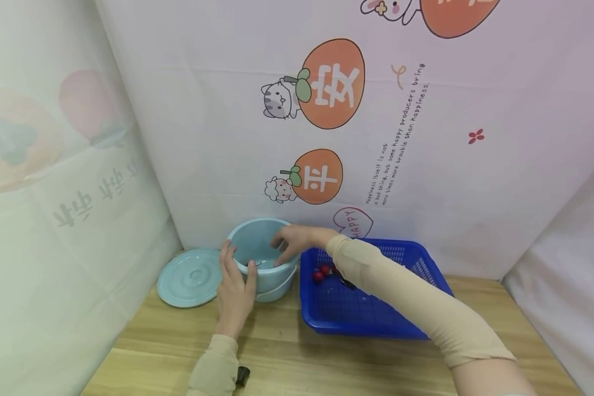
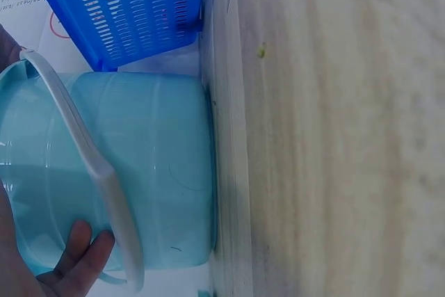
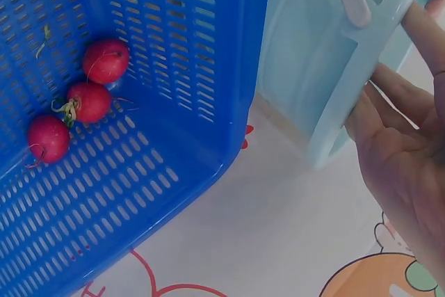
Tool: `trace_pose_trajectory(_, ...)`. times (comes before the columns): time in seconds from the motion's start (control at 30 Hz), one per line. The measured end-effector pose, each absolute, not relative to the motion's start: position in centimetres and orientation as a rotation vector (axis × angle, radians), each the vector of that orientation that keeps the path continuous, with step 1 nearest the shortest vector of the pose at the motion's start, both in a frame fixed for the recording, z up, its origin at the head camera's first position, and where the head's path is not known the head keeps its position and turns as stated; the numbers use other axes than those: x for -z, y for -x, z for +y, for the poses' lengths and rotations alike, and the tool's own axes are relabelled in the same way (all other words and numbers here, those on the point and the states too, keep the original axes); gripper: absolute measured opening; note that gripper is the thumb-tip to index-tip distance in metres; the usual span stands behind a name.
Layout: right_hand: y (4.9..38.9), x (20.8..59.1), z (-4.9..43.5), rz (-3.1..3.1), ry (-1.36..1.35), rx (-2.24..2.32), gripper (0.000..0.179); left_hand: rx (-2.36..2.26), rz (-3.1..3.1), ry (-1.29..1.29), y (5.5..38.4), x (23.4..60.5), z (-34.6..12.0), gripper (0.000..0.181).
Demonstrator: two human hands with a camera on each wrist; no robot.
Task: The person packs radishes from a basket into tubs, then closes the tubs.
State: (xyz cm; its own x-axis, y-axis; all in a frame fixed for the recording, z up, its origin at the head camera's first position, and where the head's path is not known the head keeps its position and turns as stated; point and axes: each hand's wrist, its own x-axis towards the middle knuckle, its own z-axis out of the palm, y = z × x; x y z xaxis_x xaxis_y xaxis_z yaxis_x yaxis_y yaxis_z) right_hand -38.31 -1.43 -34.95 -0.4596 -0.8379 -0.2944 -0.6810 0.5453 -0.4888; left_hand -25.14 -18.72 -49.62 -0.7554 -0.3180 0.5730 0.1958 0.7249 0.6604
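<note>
A light blue bucket (image 1: pixel 272 283) stands upright on the table, its pale handle (image 2: pixel 104 172) hanging against the outer wall. My left hand (image 1: pixel 236 289) holds the bucket's left side and near rim, thumb and fingers spread about it. Over the right rim my right hand (image 1: pixel 294 242) reaches into the bucket, fingers loosely bent and apart from the thumb. Nothing shows between them, though the fingertips are partly hidden in the right wrist view. To the right, several red radishes (image 3: pixel 89 102) lie in a blue plastic basket (image 1: pixel 366 330).
A round light blue lid (image 1: pixel 190 278) lies left of the bucket, close to the side curtain. The basket stands just right of the bucket. Behind both hangs a printed cloth (image 1: pixel 218 137). A small black object (image 1: pixel 243 376) is by my left sleeve on the wooden table (image 1: pixel 287 363).
</note>
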Motion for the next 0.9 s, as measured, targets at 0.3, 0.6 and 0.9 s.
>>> trace_pose_trajectory(0.3, 37.9, 34.89, -1.04, 2.276, 1.212, 0.445, 0.06, 0.948, -2.233, -0.101, 25.25, 49.78, -18.64, 0.066)
trace_pose_trajectory(0.6, 37.94, 34.98, -1.04, 2.278, 1.219, 0.416, 0.057, 0.944, -2.233, -0.095, 25.15, 49.77, -18.52, 0.066)
trace_pose_trajectory(0.9, 38.51, 35.65, -0.91, 2.286, 1.345, 0.507, 0.039, 0.947, -2.218, -0.1, 25.31, 49.64, -18.59, 0.066)
